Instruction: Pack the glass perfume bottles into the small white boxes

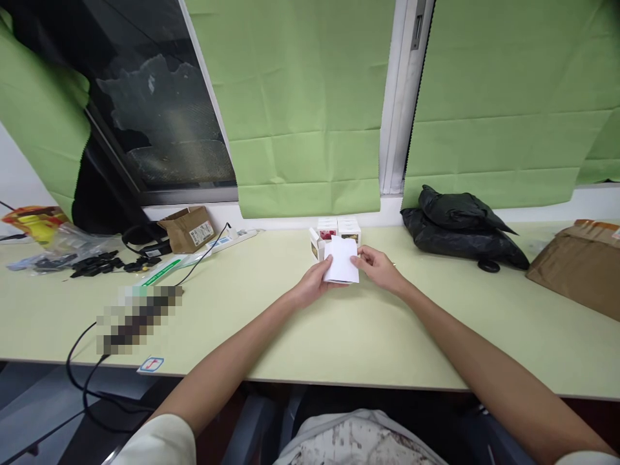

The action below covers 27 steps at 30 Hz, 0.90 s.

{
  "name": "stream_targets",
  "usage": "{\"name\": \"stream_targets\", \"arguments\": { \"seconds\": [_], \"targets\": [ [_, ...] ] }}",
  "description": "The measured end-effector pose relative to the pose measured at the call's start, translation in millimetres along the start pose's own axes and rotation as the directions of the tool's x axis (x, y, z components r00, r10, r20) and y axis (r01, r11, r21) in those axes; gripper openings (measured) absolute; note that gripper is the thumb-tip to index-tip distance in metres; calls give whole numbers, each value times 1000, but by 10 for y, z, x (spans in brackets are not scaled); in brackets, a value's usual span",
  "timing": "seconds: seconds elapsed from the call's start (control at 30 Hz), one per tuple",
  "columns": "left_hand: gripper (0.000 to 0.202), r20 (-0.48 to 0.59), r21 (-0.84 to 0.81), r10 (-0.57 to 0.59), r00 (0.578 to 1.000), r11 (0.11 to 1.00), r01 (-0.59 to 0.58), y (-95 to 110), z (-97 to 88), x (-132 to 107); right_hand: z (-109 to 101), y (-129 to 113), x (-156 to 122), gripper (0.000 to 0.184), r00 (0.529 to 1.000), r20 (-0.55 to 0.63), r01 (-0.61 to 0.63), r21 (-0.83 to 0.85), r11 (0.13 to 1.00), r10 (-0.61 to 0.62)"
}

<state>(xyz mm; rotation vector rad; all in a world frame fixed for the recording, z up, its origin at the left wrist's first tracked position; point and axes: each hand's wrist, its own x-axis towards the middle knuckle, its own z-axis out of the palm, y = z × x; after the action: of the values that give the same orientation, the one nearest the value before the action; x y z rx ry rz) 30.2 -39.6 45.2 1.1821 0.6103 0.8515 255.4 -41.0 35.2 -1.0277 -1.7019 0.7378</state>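
A small white box (pixel 341 259) is held between both hands above the pale green table (pixel 300 336), near its far middle. My left hand (pixel 314 281) grips the box's left side, fingers curled around it. My right hand (pixel 378 267) pinches its right edge; a ring shows on one finger. Right behind the white box stand three small printed boxes (pixel 336 229), close together by the wall. One of them, at the left, has an open flap.
A black plastic bag (pixel 460 229) lies at the back right, a brown parcel (pixel 576 265) at the far right. At the back left are a small cardboard box (pixel 188 228), black cables (pixel 97 263), packets and a clear bag. A blurred object lies front left.
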Motion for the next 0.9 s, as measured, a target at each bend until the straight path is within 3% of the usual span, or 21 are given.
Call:
{"name": "stream_targets", "arguments": {
  "seconds": [0.1, 0.27, 0.4, 0.47, 0.57, 0.67, 0.8, 0.9],
  "targets": [
    [55, -30, 58, -7, 1000, 998, 9, 5, -16, -18, 47, 49, -5, 52, 1000, -8, -10, 19, 1000, 10],
    [63, -17, 300, 36, 999, 953, -29, 103, -72, -75, 22, -1, -25, 59, 999, -33, -19, -54, 998, 17],
    [65, -13, 477, 44, 999, 879, -33, 427, -131, -261, -117, -75, -62, 58, 994, -113, -12, -214, 977, -12],
    [64, -20, 555, 57, 998, 831, -36, 640, -252, -423, -223, -54, -64, 55, 984, -168, -3, -315, 949, -53],
    [66, -103, 658, 70, 992, 753, 15, 914, -651, -724, -382, 71, -34, 46, 965, -252, -54, -467, 883, -74],
    [71, -314, 727, 73, 947, 659, 191, 1026, -1240, -1033, -500, 241, 15, 37, 957, -290, -171, -584, 793, -7],
    [83, -608, 621, 8, 794, 627, 470, 938, -1890, -1333, -579, 401, 57, 36, 942, -324, -291, -644, 708, 92],
    [84, -673, 643, 24, 739, 512, 569, 841, -2083, -1409, -601, 463, 63, 36, 934, -328, -335, -674, 658, 138]
  ]
}}
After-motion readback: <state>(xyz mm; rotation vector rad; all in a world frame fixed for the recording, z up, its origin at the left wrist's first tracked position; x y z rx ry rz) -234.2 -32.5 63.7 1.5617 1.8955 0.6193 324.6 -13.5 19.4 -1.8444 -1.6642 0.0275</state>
